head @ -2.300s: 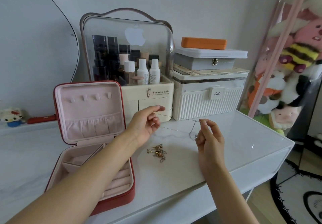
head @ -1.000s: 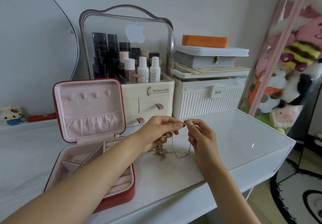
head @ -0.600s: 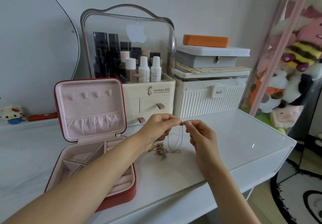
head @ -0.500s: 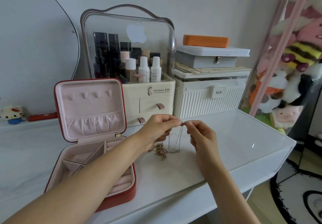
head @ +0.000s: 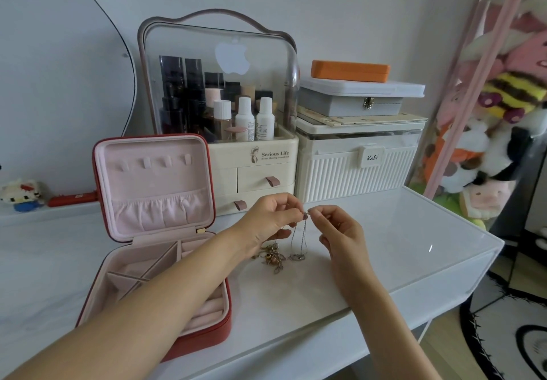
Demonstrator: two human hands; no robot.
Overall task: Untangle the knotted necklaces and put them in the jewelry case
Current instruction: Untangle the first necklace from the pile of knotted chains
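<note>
Between the two hands, just above the desktop, a thin silver necklace (head: 298,239) hangs in a doubled loop, its low end resting on the white desk (head: 384,255). The left hand (head: 268,222) and right hand (head: 337,228) each pinch a chain end, fingertips nearly touching, probably working the clasp. Keep that pinch light and lift clear before carrying, I'd say, because the gold tangle (head: 272,258) lies just left of the loop and could snag. At the left, the red jewelry case (head: 154,231) stands open.
</note>
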